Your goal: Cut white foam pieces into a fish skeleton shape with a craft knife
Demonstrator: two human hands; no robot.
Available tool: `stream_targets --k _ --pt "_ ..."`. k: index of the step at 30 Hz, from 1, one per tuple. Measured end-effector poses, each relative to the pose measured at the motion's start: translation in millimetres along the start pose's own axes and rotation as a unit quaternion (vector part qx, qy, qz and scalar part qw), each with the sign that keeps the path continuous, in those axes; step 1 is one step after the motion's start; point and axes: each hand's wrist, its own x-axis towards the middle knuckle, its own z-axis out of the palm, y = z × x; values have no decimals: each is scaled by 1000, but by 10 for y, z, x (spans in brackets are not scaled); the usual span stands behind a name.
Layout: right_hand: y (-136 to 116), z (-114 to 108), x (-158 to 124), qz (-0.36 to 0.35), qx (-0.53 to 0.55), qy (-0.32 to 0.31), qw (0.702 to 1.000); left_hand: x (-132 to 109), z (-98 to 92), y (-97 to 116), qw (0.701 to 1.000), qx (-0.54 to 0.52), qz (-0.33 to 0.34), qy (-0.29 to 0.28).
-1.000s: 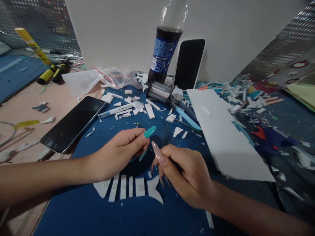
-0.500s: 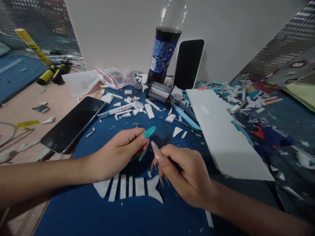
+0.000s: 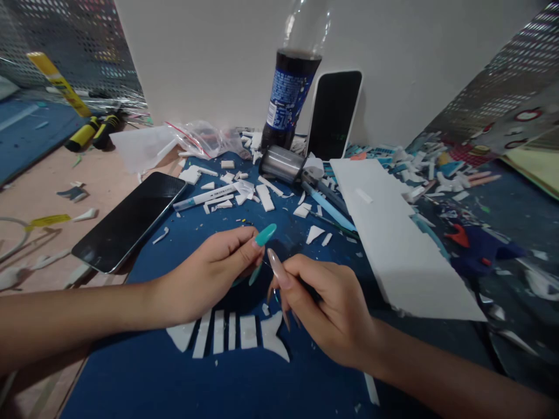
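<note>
My left hand (image 3: 225, 256), with long teal nails, is closed in a pinch above the blue cutting mat (image 3: 187, 387); what sits between its fingers is hidden. Close by on the right, my right hand (image 3: 325, 302) is also pinched. A very thin line, too fine to name, spans the small gap between the fingertips. Below both hands, cut white foam pieces (image 3: 248, 331) lie in a row shaped like a fish, with a curved tail piece (image 3: 276, 337) at the right end. My left wrist partly covers the rounded piece (image 3: 180, 334) at the left end.
A black phone (image 3: 131, 221) lies at left; another phone (image 3: 335, 113) leans upright behind. A cola bottle (image 3: 290, 93) stands beside a grey metal cylinder (image 3: 283, 164). White foam scraps (image 3: 265, 198) litter the back. A long white foam board (image 3: 406, 250) and a blue glue gun (image 3: 484, 250) are at right.
My right fingertips have shifted very slightly. Both hands otherwise keep the same pinched pose, and the foam pieces have not moved.
</note>
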Motion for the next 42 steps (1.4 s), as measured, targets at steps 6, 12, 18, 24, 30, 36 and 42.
stream_targets --k 6,12,18,24,30,36,42 --pt "11 8 10 -11 -28 6 1000 -16 32 -41 999 13 30 4" --pt "2 8 26 -21 -42 19 999 -31 11 -1 997 63 41 10" --pt "10 -6 52 53 36 -1 998 -38 -68 60 927 286 228 80" --pt "22 16 81 136 84 -6 987 -16 -129 54 822 404 381 130" --pt "2 -9 92 136 121 -7 983 -16 -138 25 814 394 393 165" --pt "-8 -33 77 93 156 -49 982 -19 -104 -24 799 423 407 129" --pt "15 -17 56 64 105 42 992 -28 -125 -43 802 418 408 127"
